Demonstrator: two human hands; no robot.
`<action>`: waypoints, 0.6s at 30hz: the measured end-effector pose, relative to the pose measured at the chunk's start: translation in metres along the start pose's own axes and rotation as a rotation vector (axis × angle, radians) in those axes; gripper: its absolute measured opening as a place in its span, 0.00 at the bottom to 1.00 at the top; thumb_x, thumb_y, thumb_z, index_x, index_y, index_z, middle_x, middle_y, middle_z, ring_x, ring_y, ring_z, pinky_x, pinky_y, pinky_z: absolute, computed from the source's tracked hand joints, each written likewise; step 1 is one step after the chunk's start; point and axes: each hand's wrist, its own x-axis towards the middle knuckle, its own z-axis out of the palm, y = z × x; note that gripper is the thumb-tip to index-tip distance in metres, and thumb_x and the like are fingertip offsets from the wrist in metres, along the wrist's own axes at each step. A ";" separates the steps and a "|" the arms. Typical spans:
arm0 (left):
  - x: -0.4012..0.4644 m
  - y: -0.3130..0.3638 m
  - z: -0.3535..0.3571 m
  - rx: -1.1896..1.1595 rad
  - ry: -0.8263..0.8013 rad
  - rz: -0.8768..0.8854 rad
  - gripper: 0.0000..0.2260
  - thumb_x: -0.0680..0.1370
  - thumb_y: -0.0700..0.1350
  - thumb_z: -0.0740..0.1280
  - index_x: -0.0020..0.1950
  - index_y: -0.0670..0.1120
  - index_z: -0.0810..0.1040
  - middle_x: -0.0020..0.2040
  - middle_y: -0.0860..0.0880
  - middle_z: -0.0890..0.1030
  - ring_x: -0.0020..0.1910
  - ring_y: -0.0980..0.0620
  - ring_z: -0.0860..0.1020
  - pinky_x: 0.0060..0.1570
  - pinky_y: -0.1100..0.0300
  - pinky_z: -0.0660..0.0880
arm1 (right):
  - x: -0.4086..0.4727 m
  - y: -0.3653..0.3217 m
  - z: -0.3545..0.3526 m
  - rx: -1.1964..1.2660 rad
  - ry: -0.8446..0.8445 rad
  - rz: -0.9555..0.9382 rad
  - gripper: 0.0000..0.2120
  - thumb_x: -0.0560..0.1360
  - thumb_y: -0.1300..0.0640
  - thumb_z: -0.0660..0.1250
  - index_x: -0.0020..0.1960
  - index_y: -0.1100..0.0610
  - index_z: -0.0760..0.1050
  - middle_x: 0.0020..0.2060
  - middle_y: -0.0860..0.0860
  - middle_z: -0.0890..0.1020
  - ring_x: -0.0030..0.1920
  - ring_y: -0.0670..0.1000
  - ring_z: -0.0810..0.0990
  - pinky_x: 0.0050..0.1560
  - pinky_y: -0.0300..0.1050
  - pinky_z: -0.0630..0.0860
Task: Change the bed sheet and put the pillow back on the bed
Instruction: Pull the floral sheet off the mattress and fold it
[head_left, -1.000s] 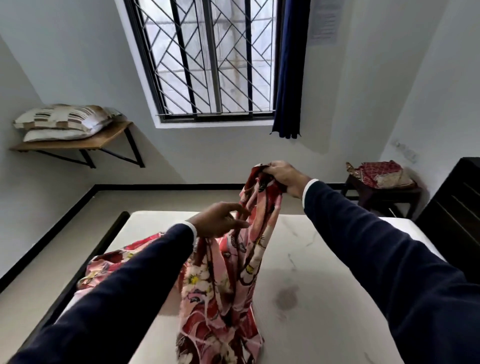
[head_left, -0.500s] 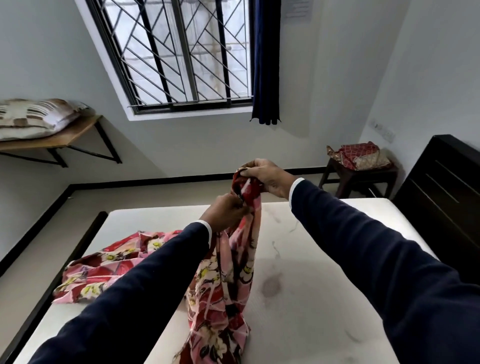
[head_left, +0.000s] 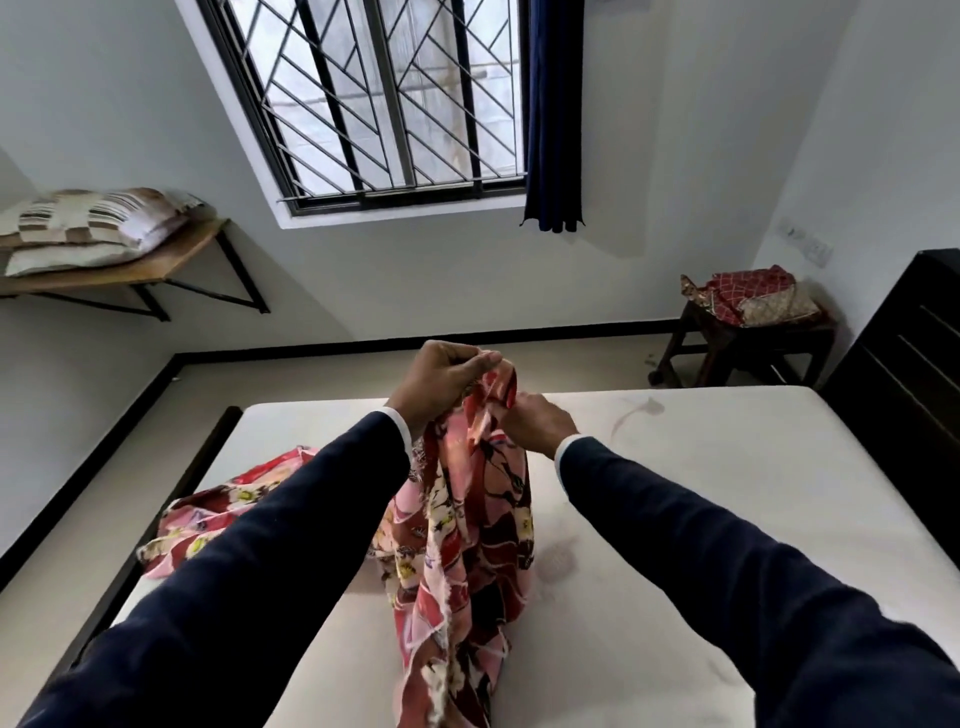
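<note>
A pink and red floral bed sheet (head_left: 467, 525) hangs bunched above the bare white mattress (head_left: 701, 499); part of it lies heaped on the mattress at the left. My left hand (head_left: 441, 379) grips the sheet's top edge, raised highest. Just to its right and a little lower, my right hand (head_left: 535, 423) pinches the same edge. Two pillows (head_left: 93, 223), one striped brown on top of a white one, lie on a wooden wall shelf (head_left: 156, 265) at the far left.
A barred window (head_left: 384, 98) with a dark blue curtain (head_left: 553, 114) is on the far wall. A dark stool (head_left: 748, 348) with folded red fabric (head_left: 753, 293) stands at the right. The black headboard (head_left: 904, 374) lines the right edge. Floor runs left of the bed.
My left hand has risen above the right and taken the sheet's top edge; my right hand has dropped slightly beside it. The view has tilted and shifted to the left.
</note>
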 end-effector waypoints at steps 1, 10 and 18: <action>-0.001 0.003 -0.004 0.004 0.017 -0.004 0.09 0.80 0.40 0.68 0.44 0.37 0.84 0.24 0.59 0.74 0.23 0.63 0.66 0.25 0.70 0.64 | 0.005 -0.001 -0.005 -0.043 0.004 -0.004 0.20 0.80 0.41 0.55 0.58 0.52 0.78 0.55 0.56 0.83 0.54 0.60 0.81 0.49 0.50 0.73; -0.010 0.001 -0.060 0.091 0.176 -0.066 0.11 0.79 0.46 0.71 0.46 0.38 0.86 0.28 0.51 0.67 0.26 0.55 0.63 0.26 0.63 0.61 | -0.006 -0.017 -0.046 -0.170 0.438 -0.674 0.23 0.75 0.38 0.59 0.59 0.54 0.72 0.50 0.48 0.76 0.48 0.52 0.77 0.39 0.45 0.71; -0.008 0.016 -0.043 0.069 0.209 -0.096 0.11 0.80 0.44 0.70 0.48 0.35 0.85 0.23 0.58 0.74 0.22 0.61 0.68 0.26 0.68 0.65 | -0.023 -0.042 -0.001 -0.616 0.215 -0.885 0.18 0.82 0.58 0.63 0.71 0.55 0.67 0.43 0.52 0.83 0.34 0.55 0.83 0.30 0.44 0.69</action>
